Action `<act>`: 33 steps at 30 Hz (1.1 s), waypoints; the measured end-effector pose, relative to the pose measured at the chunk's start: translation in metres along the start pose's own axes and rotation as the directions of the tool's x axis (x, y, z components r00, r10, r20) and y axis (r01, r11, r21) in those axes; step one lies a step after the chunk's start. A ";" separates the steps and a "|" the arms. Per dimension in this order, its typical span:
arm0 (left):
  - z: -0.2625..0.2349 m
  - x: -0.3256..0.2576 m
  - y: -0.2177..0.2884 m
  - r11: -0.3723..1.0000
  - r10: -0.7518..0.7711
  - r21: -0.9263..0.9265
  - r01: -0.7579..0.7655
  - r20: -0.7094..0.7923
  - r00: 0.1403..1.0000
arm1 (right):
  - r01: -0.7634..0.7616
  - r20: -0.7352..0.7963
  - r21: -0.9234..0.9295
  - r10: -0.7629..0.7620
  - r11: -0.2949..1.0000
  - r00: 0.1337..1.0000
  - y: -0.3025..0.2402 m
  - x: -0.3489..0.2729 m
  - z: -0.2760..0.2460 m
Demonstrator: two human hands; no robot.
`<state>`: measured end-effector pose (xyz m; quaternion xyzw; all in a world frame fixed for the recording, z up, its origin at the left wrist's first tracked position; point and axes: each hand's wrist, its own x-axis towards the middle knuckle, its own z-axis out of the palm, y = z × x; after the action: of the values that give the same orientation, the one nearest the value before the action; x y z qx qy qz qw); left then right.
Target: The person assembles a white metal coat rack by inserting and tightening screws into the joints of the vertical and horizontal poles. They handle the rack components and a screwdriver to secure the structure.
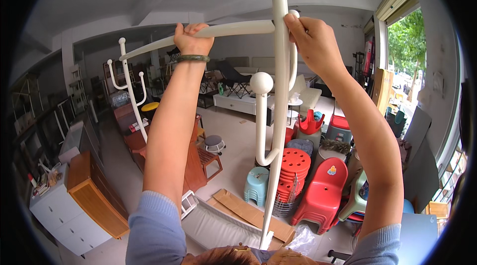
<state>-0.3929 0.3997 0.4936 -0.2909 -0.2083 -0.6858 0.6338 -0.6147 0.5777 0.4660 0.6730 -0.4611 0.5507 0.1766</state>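
A tall cream-white coat-rack pole [276,131] stands upright in front of me, with curved hook arms and a ball-tipped hook [261,84] low on its left side. My left hand [192,39], with a green bangle on the wrist, is closed around a long cream arm [233,29] that points left from the pole's upper part. My right hand [312,39] grips the pole and a hook loop [293,56] at its top right. Both arms are raised high.
A second white coat rack [130,91] stands at left by wooden cabinets [94,200]. Stacked red stools [294,170], a red child chair [324,190] and a teal stool [256,185] crowd the floor at right. Flat cardboard [248,210] and a grey cushion [218,227] lie below.
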 end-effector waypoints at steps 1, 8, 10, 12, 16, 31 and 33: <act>0.000 0.001 0.000 1.000 -0.016 -0.015 0.016 0.004 1.000 | 0.057 -0.075 0.009 -0.056 0.998 0.996 0.006 -0.002 0.006; 0.006 -0.002 -0.011 1.000 0.030 -0.001 -0.030 -0.057 0.998 | 0.253 -0.137 0.123 -0.236 0.959 0.962 0.032 0.010 0.013; 0.002 0.007 -0.003 0.998 0.049 -0.039 -0.050 -0.043 0.998 | 0.160 -0.131 0.059 -0.151 0.985 0.980 0.013 0.007 0.014; 0.003 0.002 -0.002 0.998 0.041 -0.052 -0.044 -0.056 0.998 | -0.006 -0.030 0.154 0.011 0.988 1.000 0.011 0.008 0.019; 0.003 -0.004 -0.008 0.996 0.050 -0.064 -0.054 -0.072 0.996 | 0.122 -0.094 0.137 -0.110 0.983 0.989 0.018 0.003 0.020; -0.002 -0.005 -0.008 0.992 0.020 -0.124 -0.032 -0.101 0.995 | 0.074 -0.024 0.164 -0.071 0.984 0.997 0.012 0.002 0.014; -0.002 -0.006 -0.008 0.992 0.018 -0.121 -0.031 -0.104 0.994 | 0.177 -0.083 0.146 -0.166 0.973 0.983 0.012 -0.003 0.016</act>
<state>-0.4006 0.4038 0.4890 -0.2960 -0.1292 -0.7034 0.6331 -0.6151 0.5610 0.4552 0.7020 -0.3513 0.5904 0.1876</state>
